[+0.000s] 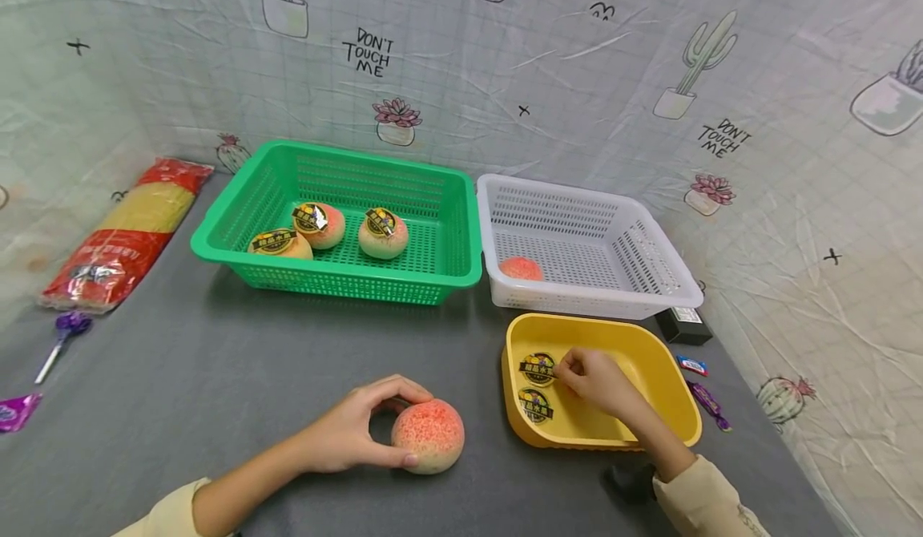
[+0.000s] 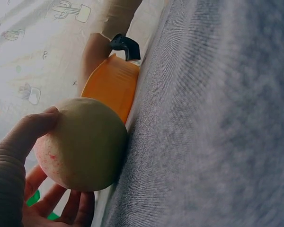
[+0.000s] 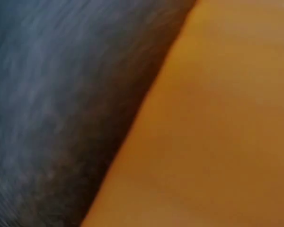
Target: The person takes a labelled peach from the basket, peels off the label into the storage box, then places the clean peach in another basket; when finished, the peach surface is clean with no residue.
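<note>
My left hand (image 1: 353, 433) grips a pink-and-cream peach (image 1: 429, 437) on the dark tabletop, thumb on the near side and fingers over the far side. In the left wrist view the pale underside of the peach (image 2: 83, 144) shows between thumb and fingers. Over the yellow basin (image 1: 692, 409), my right hand (image 1: 598, 381) pinches the edge of a round black-and-gold sticker (image 1: 538, 369) between thumb and forefinger. A second such sticker (image 1: 535, 405) lies just nearer in the basin. Only the blurred basin wall (image 3: 213, 123) and dark cloth fill the right wrist view.
Behind stands a green basket (image 1: 339, 272) with three stickered peaches (image 1: 384, 236). Beside it a white basket (image 1: 598, 300) holds one peach (image 1: 521, 268). A red-and-yellow packet (image 1: 126, 232) and a lollipop (image 1: 65, 337) lie left; a black box (image 1: 683, 326) and wrapped candies (image 1: 709, 405) lie right.
</note>
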Demonstrator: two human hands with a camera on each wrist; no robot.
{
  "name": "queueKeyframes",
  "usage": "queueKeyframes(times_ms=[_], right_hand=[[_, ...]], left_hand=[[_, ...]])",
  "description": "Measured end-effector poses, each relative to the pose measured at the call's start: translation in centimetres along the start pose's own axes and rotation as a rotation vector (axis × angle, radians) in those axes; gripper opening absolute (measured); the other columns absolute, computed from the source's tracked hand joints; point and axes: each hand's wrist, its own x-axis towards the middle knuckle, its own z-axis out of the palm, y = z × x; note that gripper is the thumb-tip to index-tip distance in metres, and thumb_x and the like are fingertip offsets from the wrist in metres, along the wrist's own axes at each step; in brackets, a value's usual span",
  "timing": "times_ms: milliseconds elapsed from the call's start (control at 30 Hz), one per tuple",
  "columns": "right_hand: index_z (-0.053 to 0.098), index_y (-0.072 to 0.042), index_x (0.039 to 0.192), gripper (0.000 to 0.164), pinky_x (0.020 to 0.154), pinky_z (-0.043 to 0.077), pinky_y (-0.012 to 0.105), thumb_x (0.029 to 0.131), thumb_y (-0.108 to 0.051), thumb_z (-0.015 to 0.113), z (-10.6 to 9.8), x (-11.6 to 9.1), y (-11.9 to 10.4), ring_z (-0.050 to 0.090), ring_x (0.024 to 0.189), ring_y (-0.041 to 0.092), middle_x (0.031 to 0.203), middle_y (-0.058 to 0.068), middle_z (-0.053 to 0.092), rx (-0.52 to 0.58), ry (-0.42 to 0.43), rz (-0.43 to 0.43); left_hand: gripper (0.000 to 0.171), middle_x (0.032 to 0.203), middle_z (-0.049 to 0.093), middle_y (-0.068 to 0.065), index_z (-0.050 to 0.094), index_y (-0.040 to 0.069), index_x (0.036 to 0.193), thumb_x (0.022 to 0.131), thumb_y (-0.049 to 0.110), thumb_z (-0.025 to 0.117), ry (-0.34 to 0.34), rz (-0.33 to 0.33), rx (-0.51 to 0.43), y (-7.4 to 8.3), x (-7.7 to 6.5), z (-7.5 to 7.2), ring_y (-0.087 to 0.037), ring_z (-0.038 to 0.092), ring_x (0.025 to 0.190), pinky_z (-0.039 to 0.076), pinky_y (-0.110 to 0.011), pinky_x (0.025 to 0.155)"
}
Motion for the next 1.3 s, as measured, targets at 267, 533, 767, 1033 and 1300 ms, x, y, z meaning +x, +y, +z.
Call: queueKeyframes(times_ms=[267, 533, 767, 1033, 1300], right_hand=[[0.057, -0.007, 0.073, 0.018, 0.054, 0.039, 0.028, 0.085, -0.010, 0.070, 1.0, 0.4, -0.5, 0.044, 0.058, 0.012, 0.064, -0.002, 0.051, -0.275, 0.021, -0.061], [0.052, -0.006, 0.086, 0.025, 0.046, 0.038, 0.032, 0.081, -0.013, 0.075, 1.2, 0.3, -1.6, 0.043, 0.051, 0.015, 0.060, -0.001, 0.045, -0.354, 0.170, -0.072], [0.059, -0.006, 0.092, 0.022, 0.050, 0.041, 0.024, 0.078, -0.006, 0.077, 1.4, -0.2, -4.6, 0.045, 0.056, 0.009, 0.068, -0.004, 0.048, -0.159, 0.372, -0.293], [0.056, -0.004, 0.112, 0.038, 0.065, 0.053, 0.028, 0.079, -0.004, 0.076, 2.5, -0.8, -8.1, 0.059, 0.080, 0.016, 0.096, 0.004, 0.058, 0.146, 0.278, -0.565], [0.045, -0.012, 0.135, 0.070, 0.084, 0.049, 0.031, 0.077, -0.030, 0.081, 4.5, -1.1, -10.5, 0.052, 0.108, 0.019, 0.129, 0.002, 0.047, 0.192, -0.049, -0.608]], left_hand=[[0.051, 0.117, 0.058, -0.002, 0.057, 0.011, 0.121, 0.076, 0.013, 0.081, 0.004, 0.004, 0.000, 0.1, 0.1, 0.1, -0.019, 0.056, 0.105, 0.048, -0.030, 0.086], [0.049, 0.117, 0.058, 0.000, 0.057, 0.012, 0.121, 0.077, 0.015, 0.080, 0.000, -0.012, 0.018, 0.3, 0.3, 0.1, -0.018, 0.056, 0.104, 0.047, -0.030, 0.087], [0.050, 0.115, 0.058, 0.001, 0.056, 0.014, 0.121, 0.078, 0.022, 0.080, -0.018, 0.004, 0.103, 0.7, 0.6, -0.4, -0.017, 0.057, 0.101, 0.047, -0.030, 0.086], [0.035, 0.115, 0.060, 0.001, 0.060, 0.014, 0.118, 0.085, 0.006, 0.071, 0.176, 0.094, 0.290, 3.0, 3.7, -4.7, -0.017, 0.056, 0.103, 0.045, -0.029, 0.088], [0.023, 0.111, 0.062, -0.006, 0.065, 0.004, 0.108, 0.085, 0.003, 0.069, 0.320, 0.137, 0.640, 2.6, 7.7, -7.5, -0.023, 0.053, 0.108, 0.043, -0.043, 0.088]])
